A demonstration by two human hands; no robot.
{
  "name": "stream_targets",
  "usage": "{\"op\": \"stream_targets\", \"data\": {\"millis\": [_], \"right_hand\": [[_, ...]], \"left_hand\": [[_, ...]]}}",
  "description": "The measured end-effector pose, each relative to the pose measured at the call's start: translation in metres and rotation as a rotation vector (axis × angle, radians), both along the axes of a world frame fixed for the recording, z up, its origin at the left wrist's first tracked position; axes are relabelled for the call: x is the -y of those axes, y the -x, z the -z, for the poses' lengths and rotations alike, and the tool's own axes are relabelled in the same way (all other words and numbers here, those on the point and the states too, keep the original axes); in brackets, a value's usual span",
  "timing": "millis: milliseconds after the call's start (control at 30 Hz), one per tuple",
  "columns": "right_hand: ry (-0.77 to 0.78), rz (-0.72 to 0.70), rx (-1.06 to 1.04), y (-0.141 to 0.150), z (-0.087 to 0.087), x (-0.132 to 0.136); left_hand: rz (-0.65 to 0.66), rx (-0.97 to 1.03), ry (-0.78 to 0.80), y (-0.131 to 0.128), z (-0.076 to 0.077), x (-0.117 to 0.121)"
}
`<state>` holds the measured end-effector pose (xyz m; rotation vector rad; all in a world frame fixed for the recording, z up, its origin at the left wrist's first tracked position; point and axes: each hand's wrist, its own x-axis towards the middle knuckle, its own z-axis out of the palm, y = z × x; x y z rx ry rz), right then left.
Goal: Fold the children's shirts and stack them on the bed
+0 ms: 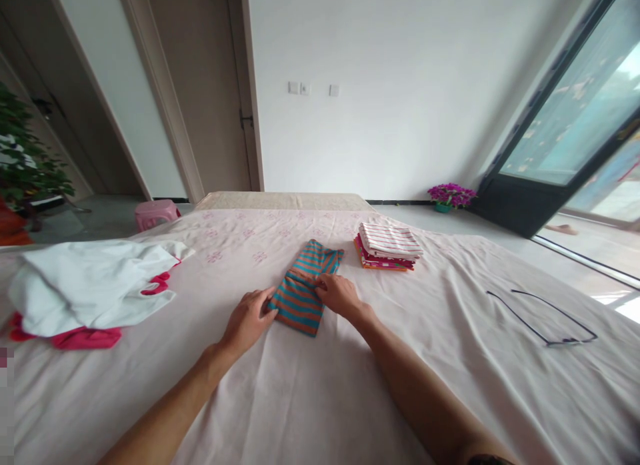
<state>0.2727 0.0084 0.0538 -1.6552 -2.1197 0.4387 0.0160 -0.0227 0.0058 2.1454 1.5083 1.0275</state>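
Observation:
A folded garment [300, 298] with teal and orange-brown stripes lies on the bed sheet in front of me, its far end wider and creased. My left hand [251, 318] grips its left edge, thumb towards me and fingers bent. On the right edge, about halfway along, my right hand [337, 293] pinches the fabric; part of those fingertips is hidden. Just beyond and right of my right hand sits a stack of folded clothes [390, 241], white with red stripes on top and red and orange layers beneath.
A loose heap of white clothing [90, 285] with red pieces lies at the left. Eyeglasses [555, 325] rest on the sheet at the right. Past the bed [280, 398] are a pink stool [157, 213], a pot of purple flowers [451, 195] and a leafy plant [30, 151].

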Motion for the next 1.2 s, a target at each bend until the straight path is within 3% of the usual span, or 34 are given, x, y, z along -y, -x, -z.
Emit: {"op": "stream_targets", "data": {"millis": [67,133,200,267,333,400,467,567,633,767,833,900,1033,1200], "right_hand": [[0.173,-0.26,-0.215,0.003,-0.01,0.006],[0.442,-0.586,-0.405,0.005,-0.019,0.011],[0.573,-0.725,-0.486,0.005,-0.022,0.01],[0.43,-0.543,-0.441,0.003,-0.018,0.005],[0.138,-0.172,-0.272,-0.003,-0.008,-0.004],[-0.061,0.12,-0.059,-0.012,0.003,-0.012],[-0.105,0.207,0.077,-0.02,0.013,-0.017],[-0.11,0.161,0.101,-0.026,0.019,-0.021],[-0.148,0.164,-0.019,-0.023,0.017,-0.023],[-0.029,0.128,-0.716,-0.004,0.004,-0.024],[0.104,0.005,-1.078,0.008,-0.005,-0.019],[0.199,-0.143,-1.273,0.02,-0.014,-0.01],[0.341,-0.358,-1.364,0.037,-0.028,0.013],[0.34,-0.536,-1.234,0.048,-0.038,0.03]], "left_hand": [[-0.012,0.091,0.079,0.0,0.0,-0.002],[-0.048,0.226,0.169,0.005,0.0,-0.006],[-0.124,0.398,0.175,0.013,-0.001,-0.009],[-0.176,0.556,0.145,0.02,-0.004,-0.009],[-0.17,0.642,0.164,0.023,-0.007,-0.007],[-0.117,0.63,0.221,0.021,-0.012,-0.001],[-0.058,0.56,0.239,0.015,-0.019,0.005],[0.026,0.428,0.236,0.0,-0.03,0.013],[0.08,0.357,0.238,-0.011,-0.037,0.018],[0.117,0.196,0.219,-0.036,-0.044,0.029],[0.069,0.087,0.172,-0.048,-0.044,0.033],[-0.02,-0.015,0.127,-0.057,-0.043,0.035],[-0.129,-0.083,0.141,-0.06,-0.042,0.03],[-0.174,0.132,0.148,-0.045,-0.045,0.02]]}}
